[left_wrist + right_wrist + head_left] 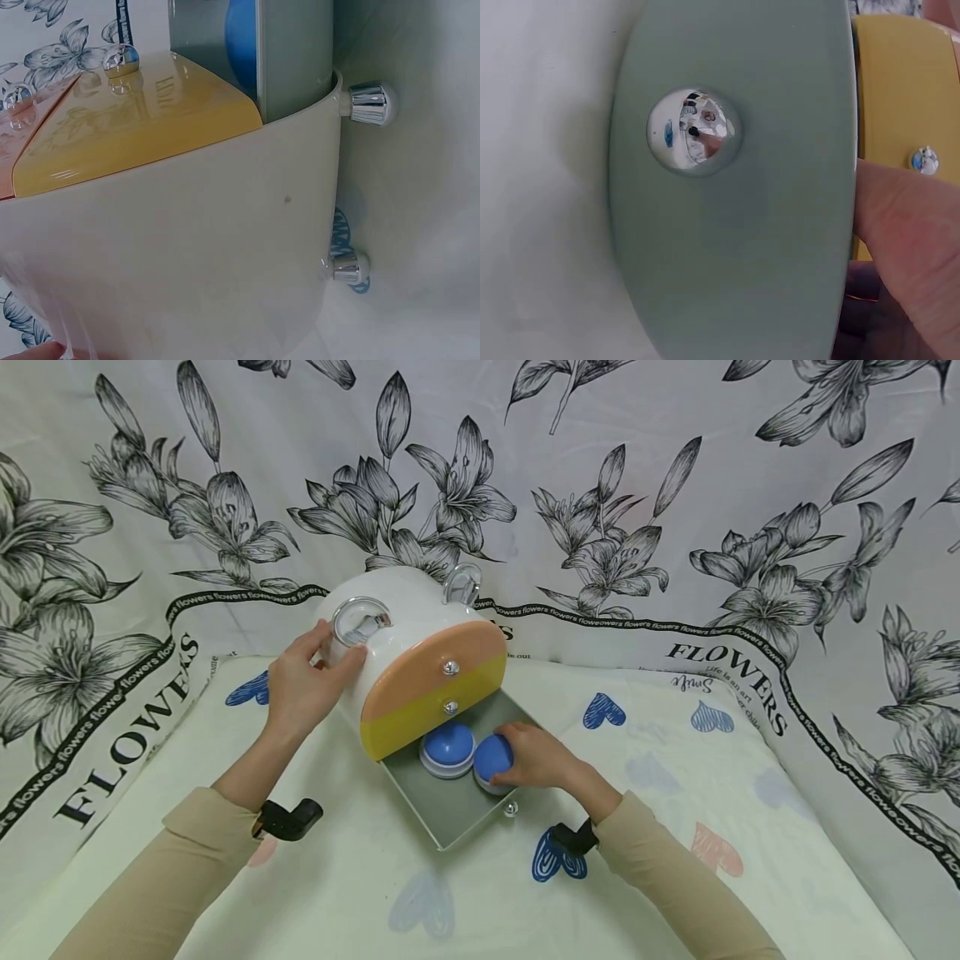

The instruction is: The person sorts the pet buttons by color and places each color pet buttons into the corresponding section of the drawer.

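Observation:
A white rounded drawer cabinet (405, 597) stands at an angle, with an orange drawer (408, 672) over a yellow drawer (405, 727), both closed. Its green bottom drawer (442, 827) is pulled out. Inside lie two round white pieces with domed blue tops, a left one (448, 743) and a right one (491, 760). My right hand (540, 756) grips the right one between thumb and fingers, beside the drawer's front corner. On the cabinet's upper left side, my left hand (306, 681) holds the body near a chrome-rimmed round fitting (362, 622).
Silver knobs mark the drawers, including the green drawer's knob (694, 131). Short chrome feet (371, 103) stick out from the cabinet's base. A heart-print cloth (330, 877) covers the surface, and a flower-print curtain (600, 410) hangs behind.

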Action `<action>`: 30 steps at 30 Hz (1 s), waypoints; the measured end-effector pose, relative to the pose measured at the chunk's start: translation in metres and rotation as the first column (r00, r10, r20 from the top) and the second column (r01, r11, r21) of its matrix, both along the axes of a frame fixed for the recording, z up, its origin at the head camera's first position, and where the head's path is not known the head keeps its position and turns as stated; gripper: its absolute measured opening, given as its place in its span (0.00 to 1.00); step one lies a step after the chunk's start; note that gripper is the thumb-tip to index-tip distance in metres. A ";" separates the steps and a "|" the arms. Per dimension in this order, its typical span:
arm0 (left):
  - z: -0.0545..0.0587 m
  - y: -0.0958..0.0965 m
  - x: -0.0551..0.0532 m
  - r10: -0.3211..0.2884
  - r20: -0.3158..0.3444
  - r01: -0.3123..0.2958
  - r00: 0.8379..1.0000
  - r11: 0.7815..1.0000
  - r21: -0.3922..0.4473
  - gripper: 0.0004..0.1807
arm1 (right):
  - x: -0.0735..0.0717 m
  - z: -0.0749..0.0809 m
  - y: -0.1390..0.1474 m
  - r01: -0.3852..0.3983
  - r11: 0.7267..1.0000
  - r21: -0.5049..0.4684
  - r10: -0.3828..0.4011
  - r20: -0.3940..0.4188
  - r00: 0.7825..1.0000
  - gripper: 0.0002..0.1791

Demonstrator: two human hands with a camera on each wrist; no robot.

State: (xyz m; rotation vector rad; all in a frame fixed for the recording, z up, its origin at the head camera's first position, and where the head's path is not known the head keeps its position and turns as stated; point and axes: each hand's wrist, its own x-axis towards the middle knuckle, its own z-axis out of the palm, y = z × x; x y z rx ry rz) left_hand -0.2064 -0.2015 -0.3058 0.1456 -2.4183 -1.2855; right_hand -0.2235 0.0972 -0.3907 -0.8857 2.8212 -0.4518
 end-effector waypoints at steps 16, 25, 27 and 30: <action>-0.001 0.000 -0.001 -0.002 -0.013 0.002 1.000 1.000 -0.001 0.38 | -0.001 0.005 -0.002 -0.038 0.999 0.010 0.037 0.072 0.997 0.39; -0.002 -0.001 0.000 -0.007 -0.011 0.007 1.000 1.000 0.000 0.37 | -0.003 0.005 0.002 -0.074 0.997 0.008 0.072 0.104 0.992 0.40; -0.002 0.000 0.000 -0.008 -0.012 0.008 1.000 1.000 0.002 0.37 | -0.004 0.005 0.003 -0.074 0.997 0.003 0.073 0.114 0.991 0.40; -0.001 0.000 0.000 -0.007 -0.009 0.007 1.000 1.000 0.005 0.38 | -0.004 0.006 0.005 -0.065 0.998 -0.022 0.067 0.109 0.992 0.40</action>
